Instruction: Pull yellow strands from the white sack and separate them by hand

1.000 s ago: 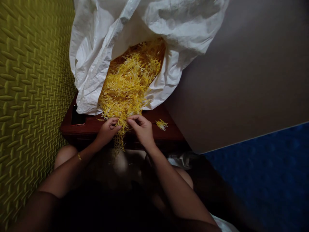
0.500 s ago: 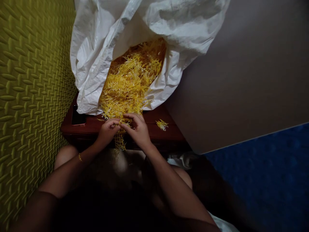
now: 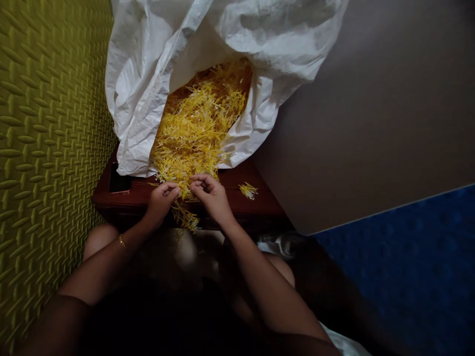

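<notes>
A loose heap of thin yellow strands with whitish tips [image 3: 193,133] spills from the mouth of a white woven sack [image 3: 143,118] onto a dark red surface [image 3: 237,198]. At the heap's near edge, my left hand [image 3: 162,200] is closed, its thumb and fingertips pinched on the yellow strands. Just to its right, my right hand [image 3: 213,198] also has thumb and fingers drawn together; what lies between them is too small to make out. A tangle of strands [image 3: 187,217] hangs over the front edge below my hands.
A small separate bunch of strands [image 3: 248,190] lies right of my right hand. A dark phone [image 3: 119,179] rests at the left. A yellow textured wall [image 3: 52,148] stands close on the left; a large grey-brown panel [image 3: 352,123] is on the right, above a blue surface [image 3: 408,262].
My hands, which were touching at the fingertips, have moved slightly apart, the left one to the left. The tangle hanging below them has shifted a little to the right.
</notes>
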The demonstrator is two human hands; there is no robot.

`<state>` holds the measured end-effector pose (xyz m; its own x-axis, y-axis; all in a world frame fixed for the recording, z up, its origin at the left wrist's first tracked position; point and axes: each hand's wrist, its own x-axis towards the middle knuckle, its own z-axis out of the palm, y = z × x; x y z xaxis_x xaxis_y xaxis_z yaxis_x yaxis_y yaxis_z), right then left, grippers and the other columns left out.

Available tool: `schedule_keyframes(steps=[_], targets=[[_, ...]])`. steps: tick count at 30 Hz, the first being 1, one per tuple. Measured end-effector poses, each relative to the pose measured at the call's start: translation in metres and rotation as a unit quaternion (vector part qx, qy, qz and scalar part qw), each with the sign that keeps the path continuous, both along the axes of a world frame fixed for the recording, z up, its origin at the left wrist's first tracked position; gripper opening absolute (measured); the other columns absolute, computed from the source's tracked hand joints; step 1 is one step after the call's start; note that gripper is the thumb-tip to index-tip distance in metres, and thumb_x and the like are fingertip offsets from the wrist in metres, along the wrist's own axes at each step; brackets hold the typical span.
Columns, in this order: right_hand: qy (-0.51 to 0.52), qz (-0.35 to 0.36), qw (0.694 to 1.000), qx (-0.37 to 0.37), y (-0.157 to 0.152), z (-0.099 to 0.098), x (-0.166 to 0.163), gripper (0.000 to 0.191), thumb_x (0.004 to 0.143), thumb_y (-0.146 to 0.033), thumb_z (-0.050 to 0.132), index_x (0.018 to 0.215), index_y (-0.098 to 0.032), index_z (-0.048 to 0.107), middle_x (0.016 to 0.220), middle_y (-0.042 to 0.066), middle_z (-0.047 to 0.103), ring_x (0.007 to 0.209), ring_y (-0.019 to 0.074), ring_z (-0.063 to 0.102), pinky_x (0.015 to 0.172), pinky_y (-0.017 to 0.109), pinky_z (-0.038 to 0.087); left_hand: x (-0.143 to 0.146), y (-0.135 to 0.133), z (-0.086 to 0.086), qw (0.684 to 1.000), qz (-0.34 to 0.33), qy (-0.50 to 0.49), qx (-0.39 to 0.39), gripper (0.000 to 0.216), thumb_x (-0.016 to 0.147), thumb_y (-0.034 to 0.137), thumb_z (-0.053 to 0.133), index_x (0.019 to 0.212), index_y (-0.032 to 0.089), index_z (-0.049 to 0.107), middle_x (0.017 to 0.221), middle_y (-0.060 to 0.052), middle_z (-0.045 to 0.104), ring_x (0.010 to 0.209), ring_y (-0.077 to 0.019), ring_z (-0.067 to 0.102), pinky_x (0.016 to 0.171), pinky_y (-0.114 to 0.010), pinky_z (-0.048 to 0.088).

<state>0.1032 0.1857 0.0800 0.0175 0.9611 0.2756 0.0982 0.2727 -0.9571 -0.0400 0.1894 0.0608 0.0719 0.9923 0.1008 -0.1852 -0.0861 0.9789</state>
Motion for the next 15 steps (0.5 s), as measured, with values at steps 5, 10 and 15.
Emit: schedule_keyframes(steps=[5, 10, 15], targets=[[-0.027, 0.023, 0.999, -0.026, -0.0004, 0.0019, 0.0027, 0.025, 0.072, -0.037, 0.061, 0.089, -0.019, 0.065, 0.076, 0.0, 0.061, 0.067, 0.0116, 0.051, 0.066, 0.026, 0.041, 0.0003, -0.0001, 0.0021, 0.999, -0.011, 0.014, 0.03, 0.017, 0.067, 0.029, 0.061, 0.075, 0.014, 0.06, 0.067, 0.002, 0.056, 0.062, -0.0084, 0.049, 0.061, -0.02, 0.04], [-0.083, 0.017, 0.996, 0.04, 0.0012, 0.005, 0.0058, 0.014, 0.071, -0.032, 0.064, 0.074, -0.018, 0.063, 0.076, 0.0, 0.058, 0.072, 0.0126, 0.051, 0.071, 0.027, 0.04, -0.0033, 0.0014, 0.0003, 0.996, -0.023, 0.05, 0.067, 0.015, 0.07, 0.027, 0.059, 0.078, 0.015, 0.061, 0.071, 0.0, 0.059, 0.065, -0.0101, 0.052, 0.061, -0.022, 0.042], [-0.069, -0.009, 0.996, 0.052, 0.0007, 0.0054, 0.0051, 0.01, 0.075, -0.029, 0.06, 0.077, -0.019, 0.06, 0.074, -0.001, 0.057, 0.069, 0.0119, 0.051, 0.069, 0.027, 0.041, -0.0047, 0.0012, -0.0025, 0.991, -0.069, 0.095, 0.064, 0.011, 0.069, 0.025, 0.059, 0.073, 0.015, 0.058, 0.065, 0.003, 0.055, 0.061, -0.0089, 0.049, 0.061, -0.021, 0.04]])
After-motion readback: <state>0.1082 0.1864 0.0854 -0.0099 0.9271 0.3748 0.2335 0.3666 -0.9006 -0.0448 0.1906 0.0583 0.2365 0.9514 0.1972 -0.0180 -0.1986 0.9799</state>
